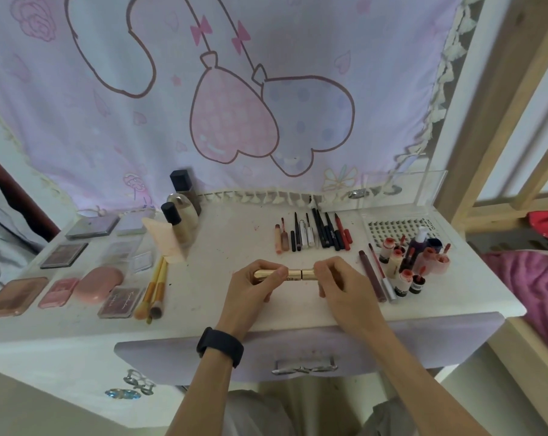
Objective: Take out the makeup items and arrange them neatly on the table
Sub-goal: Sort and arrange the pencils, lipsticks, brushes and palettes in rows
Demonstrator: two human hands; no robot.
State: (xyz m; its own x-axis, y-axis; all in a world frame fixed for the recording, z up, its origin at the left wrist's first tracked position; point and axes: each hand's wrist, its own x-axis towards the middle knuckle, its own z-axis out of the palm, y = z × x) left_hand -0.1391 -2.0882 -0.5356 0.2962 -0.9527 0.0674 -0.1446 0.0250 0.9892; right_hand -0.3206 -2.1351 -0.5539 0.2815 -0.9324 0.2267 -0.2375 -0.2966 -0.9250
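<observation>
A gold tube is held level just above the white table, near its front edge. The left hand curls round the tube's left end, and the right hand pinches its right end with bent fingers. A black wristband sits on the left wrist.

Behind the tube lies a row of pencils and slim sticks, side by side. To the right stand small bottles in a cluster, in front of a tray of false lashes. A clear box stands at the back right corner; its contents cannot be made out.

To the left are brushes, taller bottles and flat palettes. The lilac drawer below is closed.
</observation>
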